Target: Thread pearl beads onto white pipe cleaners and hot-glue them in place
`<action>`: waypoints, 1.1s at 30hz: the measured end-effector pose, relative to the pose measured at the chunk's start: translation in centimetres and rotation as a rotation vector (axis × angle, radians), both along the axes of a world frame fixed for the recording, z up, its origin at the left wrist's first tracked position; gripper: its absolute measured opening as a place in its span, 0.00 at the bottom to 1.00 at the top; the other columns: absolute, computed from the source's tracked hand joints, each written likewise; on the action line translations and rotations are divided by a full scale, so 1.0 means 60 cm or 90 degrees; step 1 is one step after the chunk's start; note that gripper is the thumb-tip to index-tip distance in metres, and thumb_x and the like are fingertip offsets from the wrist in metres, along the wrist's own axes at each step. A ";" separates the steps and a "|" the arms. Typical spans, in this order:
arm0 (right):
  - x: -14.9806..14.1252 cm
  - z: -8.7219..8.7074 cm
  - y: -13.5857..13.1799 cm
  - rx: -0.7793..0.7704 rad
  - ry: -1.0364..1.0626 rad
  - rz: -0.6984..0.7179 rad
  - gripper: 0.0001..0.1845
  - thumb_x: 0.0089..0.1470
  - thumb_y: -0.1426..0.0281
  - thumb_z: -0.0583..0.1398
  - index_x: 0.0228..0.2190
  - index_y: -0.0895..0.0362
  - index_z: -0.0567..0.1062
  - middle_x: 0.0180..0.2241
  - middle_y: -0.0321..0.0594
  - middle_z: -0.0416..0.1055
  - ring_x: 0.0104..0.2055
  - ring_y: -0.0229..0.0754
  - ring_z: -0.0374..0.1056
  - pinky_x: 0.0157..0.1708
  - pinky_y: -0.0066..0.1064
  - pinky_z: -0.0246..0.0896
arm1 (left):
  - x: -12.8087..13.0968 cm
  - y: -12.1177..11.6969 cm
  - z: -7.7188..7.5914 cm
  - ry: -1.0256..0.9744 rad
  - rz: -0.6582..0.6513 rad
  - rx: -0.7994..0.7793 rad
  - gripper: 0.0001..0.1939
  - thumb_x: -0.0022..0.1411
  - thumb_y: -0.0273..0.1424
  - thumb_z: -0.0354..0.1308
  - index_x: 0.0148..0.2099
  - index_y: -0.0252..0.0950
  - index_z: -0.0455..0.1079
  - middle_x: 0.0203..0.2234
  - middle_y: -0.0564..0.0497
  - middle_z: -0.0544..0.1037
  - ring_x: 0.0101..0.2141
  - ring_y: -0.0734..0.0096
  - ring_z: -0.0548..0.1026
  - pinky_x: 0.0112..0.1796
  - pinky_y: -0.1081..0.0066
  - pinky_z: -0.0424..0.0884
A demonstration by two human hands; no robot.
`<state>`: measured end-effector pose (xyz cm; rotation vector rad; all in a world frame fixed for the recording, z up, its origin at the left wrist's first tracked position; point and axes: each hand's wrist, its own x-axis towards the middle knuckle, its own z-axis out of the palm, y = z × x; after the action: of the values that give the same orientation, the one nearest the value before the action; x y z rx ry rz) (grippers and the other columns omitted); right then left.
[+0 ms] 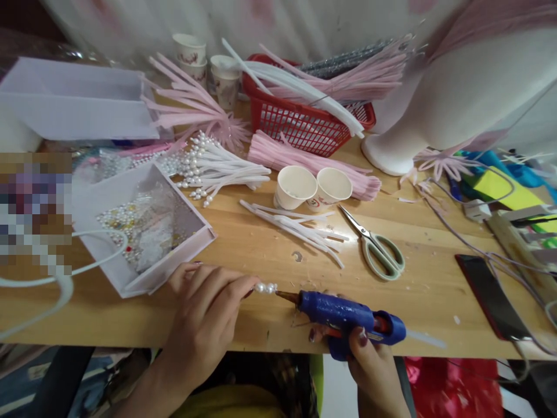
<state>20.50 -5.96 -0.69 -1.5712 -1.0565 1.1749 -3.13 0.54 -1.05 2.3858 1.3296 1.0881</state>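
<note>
Between thumb and fingers, my left hand [206, 307] pinches a short row of white pearl beads [264, 288]; what the beads are fixed to is hidden by the fingers. My right hand [374, 360] is wrapped around the handle of a blue hot glue gun [337, 310]. The gun's nozzle points left, its tip at the end bead or very close to it. A clear glue stick [426, 339] sticks out of the gun's back. Beyond my hands lie loose white pipe cleaners [296, 226] and green-handled scissors [383, 255].
An open white box [200, 242] of beads stands at left, near pearl-tipped white stems [235, 168]. Two paper cups [296, 183] stand beside pink pipe cleaners [313, 162]. Behind is a red basket [300, 125]. A phone [491, 296] and cables lie at right.
</note>
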 end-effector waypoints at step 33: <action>0.021 0.003 0.012 0.006 -0.016 0.129 0.26 0.52 0.40 0.62 0.31 0.51 0.80 0.28 0.43 0.79 0.37 0.55 0.76 0.42 0.44 0.74 | -0.002 -0.001 -0.006 -0.052 -0.043 -0.024 0.15 0.71 0.17 0.48 0.49 0.39 0.71 0.33 0.52 0.78 0.35 0.66 0.71 0.46 0.58 0.59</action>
<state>21.79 -5.24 -0.51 -1.5013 -1.2595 1.2862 -3.24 0.46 -1.42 2.3141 1.2234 1.1192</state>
